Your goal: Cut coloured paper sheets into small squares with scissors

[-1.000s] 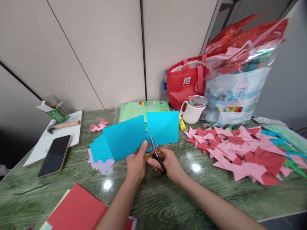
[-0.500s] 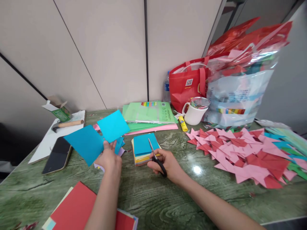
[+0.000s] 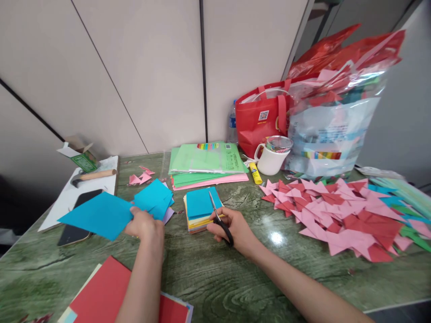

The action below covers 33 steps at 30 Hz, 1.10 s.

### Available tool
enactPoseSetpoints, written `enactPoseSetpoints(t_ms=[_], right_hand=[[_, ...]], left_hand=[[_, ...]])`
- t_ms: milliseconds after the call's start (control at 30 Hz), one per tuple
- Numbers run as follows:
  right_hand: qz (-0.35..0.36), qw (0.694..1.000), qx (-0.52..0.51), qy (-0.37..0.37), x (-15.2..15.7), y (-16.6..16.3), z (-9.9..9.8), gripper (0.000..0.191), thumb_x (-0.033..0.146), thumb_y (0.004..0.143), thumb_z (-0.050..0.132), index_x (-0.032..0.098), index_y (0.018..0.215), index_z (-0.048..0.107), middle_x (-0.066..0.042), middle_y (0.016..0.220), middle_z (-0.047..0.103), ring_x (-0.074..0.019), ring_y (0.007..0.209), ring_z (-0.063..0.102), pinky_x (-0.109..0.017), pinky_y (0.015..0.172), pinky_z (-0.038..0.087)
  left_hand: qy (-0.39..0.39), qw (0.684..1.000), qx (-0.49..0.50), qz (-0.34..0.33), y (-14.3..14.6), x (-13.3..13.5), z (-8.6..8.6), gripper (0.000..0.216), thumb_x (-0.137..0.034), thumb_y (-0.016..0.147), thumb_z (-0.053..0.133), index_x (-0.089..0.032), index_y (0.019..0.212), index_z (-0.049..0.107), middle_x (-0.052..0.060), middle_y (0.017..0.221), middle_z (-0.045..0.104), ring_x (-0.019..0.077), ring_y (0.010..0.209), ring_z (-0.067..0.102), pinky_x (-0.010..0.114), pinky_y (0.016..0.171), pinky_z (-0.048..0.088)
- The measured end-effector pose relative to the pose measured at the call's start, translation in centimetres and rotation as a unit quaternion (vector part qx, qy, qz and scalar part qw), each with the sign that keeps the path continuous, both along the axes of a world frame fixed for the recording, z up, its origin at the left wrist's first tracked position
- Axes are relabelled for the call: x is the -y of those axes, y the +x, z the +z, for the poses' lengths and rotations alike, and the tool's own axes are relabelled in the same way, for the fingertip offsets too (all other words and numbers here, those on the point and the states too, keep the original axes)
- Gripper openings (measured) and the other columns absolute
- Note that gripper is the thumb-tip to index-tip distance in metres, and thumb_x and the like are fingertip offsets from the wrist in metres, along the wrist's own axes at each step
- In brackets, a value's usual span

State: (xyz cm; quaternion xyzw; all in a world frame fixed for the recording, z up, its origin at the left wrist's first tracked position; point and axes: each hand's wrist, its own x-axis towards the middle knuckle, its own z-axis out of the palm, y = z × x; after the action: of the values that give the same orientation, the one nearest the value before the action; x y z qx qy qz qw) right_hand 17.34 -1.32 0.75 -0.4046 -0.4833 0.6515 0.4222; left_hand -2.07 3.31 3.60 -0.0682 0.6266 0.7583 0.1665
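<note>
My left hand [image 3: 144, 223] pinches a blue sheet of paper [image 3: 101, 215] by its right corner, and the sheet spreads leftward partly over a dark phone [image 3: 72, 234]. Just beyond that hand, a loose pile of blue paper pieces [image 3: 153, 197] lies on the table with lilac edges showing beneath. My right hand [image 3: 232, 229] holds black-handled scissors [image 3: 215, 208], blades pointing up and away. The blades pass over a neat stack of small paper squares [image 3: 202, 204], blue on top, with yellow and other colours below.
Red sheets [image 3: 101, 287] lie at the front left. Behind are green paper packs [image 3: 208, 159], a glue stick [image 3: 255, 173], a white mug [image 3: 271, 159] and a red bag [image 3: 259, 119]. Folded pink and red paper pieces [image 3: 336, 215] cover the right. A hammer [image 3: 94, 176] rests on the left.
A small blue piece left my left hand and now lies on the loose pile. That hand has moved left and down with the larger sheet. My right hand with the scissors is nearly unmoved.
</note>
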Motion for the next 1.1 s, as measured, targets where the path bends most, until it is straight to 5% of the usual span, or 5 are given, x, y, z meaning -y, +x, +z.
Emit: enactPoseSetpoints(t_ms=[400,600,733,833,1100], right_hand=[[-0.072,0.997,0.001,0.004,-0.3,0.0,0.1,0.033,0.040,0.059,0.070,0.017,0.074,0.052,0.007,0.043,0.049,-0.0076,0.038,0.044,-0.019,0.039,0.029],[-0.175,0.983,-0.040,0.041,-0.5,0.2,0.3,0.027,0.039,0.066,0.067,0.018,0.077,0.053,0.007,0.044,0.048,-0.0090,0.042,0.046,-0.021,0.043,0.035],[-0.240,0.968,-0.047,0.062,-0.7,0.3,0.2,0.023,0.038,0.070,0.063,0.019,0.076,0.053,0.006,0.047,0.047,-0.0086,0.043,0.044,-0.021,0.043,0.035],[-0.278,0.956,-0.065,0.061,-0.8,0.4,0.1,0.025,0.039,0.069,0.064,0.019,0.078,0.052,0.006,0.049,0.047,-0.0096,0.045,0.046,-0.022,0.046,0.038],[-0.306,0.944,-0.095,0.073,-0.9,0.6,0.6,0.024,0.036,0.072,0.061,0.019,0.085,0.051,0.005,0.055,0.048,-0.0098,0.053,0.049,-0.021,0.048,0.039]], left_hand=[[0.036,0.959,0.099,-0.265,0.9,-0.2,-1.1,0.020,-0.021,0.081,0.044,-0.014,0.062,0.047,0.000,0.055,0.054,0.0079,0.043,0.050,0.021,0.044,0.039],[0.066,0.911,-0.005,-0.407,2.5,0.4,-0.3,0.019,-0.024,0.059,0.070,-0.013,0.068,0.059,0.002,0.061,0.059,0.0112,0.055,0.055,0.023,0.053,0.042],[0.043,0.731,-0.400,-0.551,3.8,1.3,0.5,0.048,-0.029,0.048,0.076,-0.023,0.095,0.063,0.005,0.106,0.062,0.0245,0.113,0.045,0.037,0.094,0.033],[-0.012,0.595,-0.510,-0.620,4.1,1.7,0.2,0.065,-0.032,0.049,0.076,-0.027,0.110,0.056,0.005,0.124,0.052,0.0255,0.128,0.027,0.042,0.101,0.022],[-0.092,0.507,-0.598,-0.614,3.3,1.0,-1.6,0.056,-0.026,0.060,0.068,-0.024,0.115,0.053,0.006,0.124,0.052,0.0237,0.127,0.028,0.044,0.105,0.013]])
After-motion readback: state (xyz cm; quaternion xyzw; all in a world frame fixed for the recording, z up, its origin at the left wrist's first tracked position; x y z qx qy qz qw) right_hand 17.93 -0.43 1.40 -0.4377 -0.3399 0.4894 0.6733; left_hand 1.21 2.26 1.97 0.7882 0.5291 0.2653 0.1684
